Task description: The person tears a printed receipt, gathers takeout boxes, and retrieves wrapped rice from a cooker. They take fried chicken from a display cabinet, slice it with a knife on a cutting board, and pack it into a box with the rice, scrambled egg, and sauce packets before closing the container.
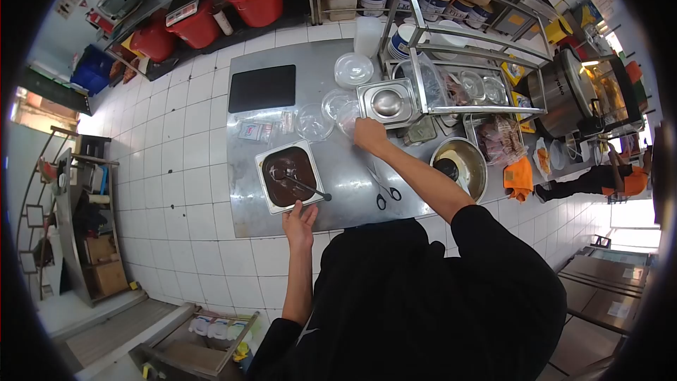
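A square steel pan (316,156) of dark brown sauce (282,169) sits near the table's front left, a dark-handled ladle (308,187) resting in it. My left hand (300,222) is at its near edge, fingers apart, fingertips by the rim. Farther right, my right hand (369,134) is closed beside clear plastic lids (340,107) and a small steel pan (404,92) with a round metal bowl (386,103) in it. Whatever its fingers may hold is hidden. Black-handled scissors (384,194) lie below my right forearm.
A steel bowl (477,169) stands right of my forearm, near an orange cloth (518,178). A metal rack (479,110) rises at the table's back right. A black flat panel (263,89) lies at the far left. Another person (599,180) is at the far right.
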Demonstrator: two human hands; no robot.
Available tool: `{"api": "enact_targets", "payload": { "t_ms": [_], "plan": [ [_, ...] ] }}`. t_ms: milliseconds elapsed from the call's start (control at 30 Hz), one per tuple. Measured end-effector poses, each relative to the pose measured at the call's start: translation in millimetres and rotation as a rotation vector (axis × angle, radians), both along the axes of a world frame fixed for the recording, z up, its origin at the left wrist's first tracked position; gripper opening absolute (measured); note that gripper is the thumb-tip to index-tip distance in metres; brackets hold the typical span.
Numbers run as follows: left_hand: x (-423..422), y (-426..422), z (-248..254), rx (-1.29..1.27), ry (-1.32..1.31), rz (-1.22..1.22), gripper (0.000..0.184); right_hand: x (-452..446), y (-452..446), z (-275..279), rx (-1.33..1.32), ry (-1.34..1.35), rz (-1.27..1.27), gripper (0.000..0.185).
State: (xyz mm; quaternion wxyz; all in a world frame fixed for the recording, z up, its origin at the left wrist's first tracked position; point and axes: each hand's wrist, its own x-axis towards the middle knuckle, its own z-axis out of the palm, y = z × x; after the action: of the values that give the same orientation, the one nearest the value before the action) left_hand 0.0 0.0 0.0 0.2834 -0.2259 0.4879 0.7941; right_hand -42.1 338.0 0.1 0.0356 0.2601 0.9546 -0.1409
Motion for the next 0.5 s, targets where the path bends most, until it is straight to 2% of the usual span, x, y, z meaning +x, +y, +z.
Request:
{"api": "enact_targets", "payload": {
  "t_ms": [67, 100, 167, 300, 400, 467, 500],
  "plan": [
    [5.0, 10.3, 20.5, -0.041, -0.046, -0.077, 0.043, 6.6, 8.2, 3.6, -0.043, 0.072, -0.071, 0.026],
    [5.8, -19.8, 35.1, -0.127, -0.044, -0.207, 0.04, 11.2, -21.6, 4.4, -0.165, 0.109, -0.075, 0.026],
    [12.3, -23.2, 35.7, -0.198, -0.029, -0.487, 0.034, 27.3, -12.2, 19.1, -0.303, 0.191, -0.095, 0.026],
    [14.4, -8.5, 63.7, -0.328, 0.246, -0.991, 0.023, 51.6, -10.3, 28.0, -0.369, 0.433, -0.142, 0.031],
    [12.5, 25.1, 89.4, -0.244, 0.444, -0.988, 0.016, 78.9, -18.3, 40.4, -0.363, 0.657, -0.152, 0.028],
    [14.9, 49.2, 98.4, -0.171, 0.648, -0.884, 0.016, 116.8, -35.0, 61.9, -0.618, 0.759, -0.139, 0.024],
    [18.8, 70.6, 104.0, -0.236, 0.805, -0.816, 0.017, 129.9, -44.6, 72.8, -0.75, 0.813, -0.111, 0.023]
  ]
}}
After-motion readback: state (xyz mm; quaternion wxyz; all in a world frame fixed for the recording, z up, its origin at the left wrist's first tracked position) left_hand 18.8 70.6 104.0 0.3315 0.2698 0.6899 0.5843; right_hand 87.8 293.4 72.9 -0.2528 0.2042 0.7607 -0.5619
